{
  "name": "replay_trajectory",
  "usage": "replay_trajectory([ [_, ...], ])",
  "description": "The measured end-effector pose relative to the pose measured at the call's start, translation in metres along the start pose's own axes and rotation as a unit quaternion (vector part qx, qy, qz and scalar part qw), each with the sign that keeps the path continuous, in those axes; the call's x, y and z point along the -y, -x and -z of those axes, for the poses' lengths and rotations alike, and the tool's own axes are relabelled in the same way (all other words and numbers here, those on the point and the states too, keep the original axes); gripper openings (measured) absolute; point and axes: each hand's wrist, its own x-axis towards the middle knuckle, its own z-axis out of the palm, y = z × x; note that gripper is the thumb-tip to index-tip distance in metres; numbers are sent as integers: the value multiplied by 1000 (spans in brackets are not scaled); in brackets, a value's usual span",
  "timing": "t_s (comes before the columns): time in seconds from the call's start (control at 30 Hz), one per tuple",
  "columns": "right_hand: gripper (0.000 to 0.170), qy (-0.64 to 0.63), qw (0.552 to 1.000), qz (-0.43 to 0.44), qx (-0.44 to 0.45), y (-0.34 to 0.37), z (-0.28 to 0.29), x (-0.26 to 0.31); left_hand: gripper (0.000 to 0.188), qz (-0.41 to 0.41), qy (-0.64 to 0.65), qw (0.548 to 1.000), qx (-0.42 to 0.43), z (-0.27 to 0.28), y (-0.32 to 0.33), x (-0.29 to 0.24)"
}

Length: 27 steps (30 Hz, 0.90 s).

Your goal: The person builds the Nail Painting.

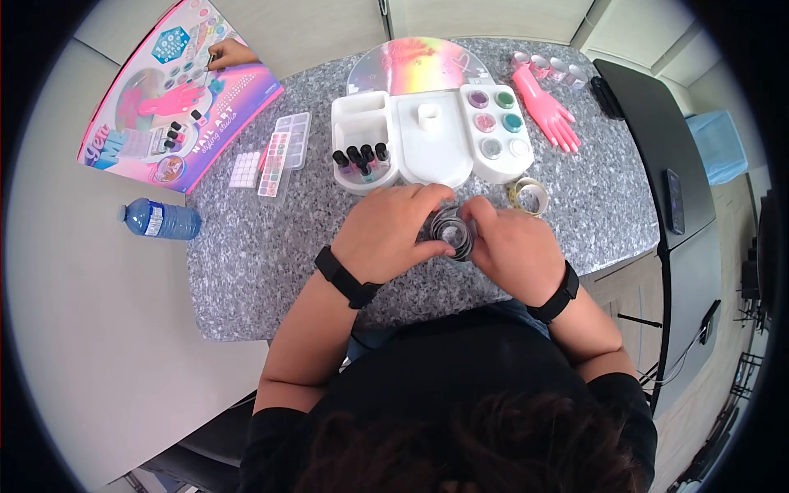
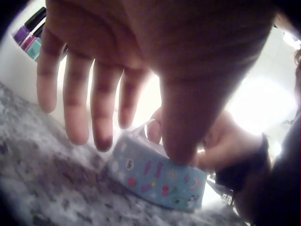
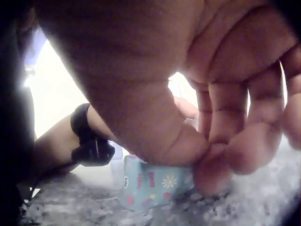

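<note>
A loosely coiled roll of sticker strip (image 1: 452, 234) stands on the granite-patterned table close to the person. Small printed pictures on light blue cover its outer side, seen in the left wrist view on the sticker roll (image 2: 157, 174). The left hand (image 1: 393, 226) spans the roll from the left, thumb at its near edge and index finger at the far edge, the other fingers stretched out. From the right, the right hand (image 1: 514, 246) pinches the roll's edge between thumb and curled fingers. A second, yellowish roll (image 1: 528, 197) lies just beyond the right hand.
Beyond the hands stands a white nail-art station (image 1: 431, 152) with polish bottles (image 1: 362, 158) and glitter pots (image 1: 485, 123). A pink model hand (image 1: 544, 111) lies right of it, sticker sheets (image 1: 274, 164) left. Farther left are the box (image 1: 177, 99) and a water bottle (image 1: 160, 219).
</note>
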Motion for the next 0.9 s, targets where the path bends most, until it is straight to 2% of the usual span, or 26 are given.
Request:
replay_trajectory([
  [0.17, 30, 29, 999, 14, 21, -2, 6, 5, 62, -5, -1, 1000, 5, 1, -1, -1],
  [0.27, 30, 36, 998, -13, 51, -3, 9, 10, 63, -8, -12, 1000, 1, -2, 0, 1],
  [0.43, 44, 50, 998, 19, 30, -3, 9, 15, 63, 0, -1, 1000, 6, -1, -2, 1],
  [0.57, 41, 23, 999, 27, 38, -4, 11, 12, 61, -2, 3, 1000, 4, -4, -1, 4],
  [0.67, 35, -22, 999, 28, 3, -4, 23, 5, 60, 0, 2, 1000, 3, 0, -2, -1],
  [0.73, 27, -37, 997, -22, -64, -2, 35, -2, 59, 12, -1, 1000, 10, 1, -2, -2],
  [0.77, 26, -31, 996, -61, -62, 1, 41, -6, 60, 9, -6, 1000, 14, 0, -2, -1],
  [0.83, 26, 8, 994, -87, -61, 8, 42, -22, 60, 7, -11, 1000, 17, -2, 0, -2],
  [0.9, 24, 50, 988, -137, -47, 14, 40, -32, 62, -4, 82, 997, 9, -4, 2, -5],
])
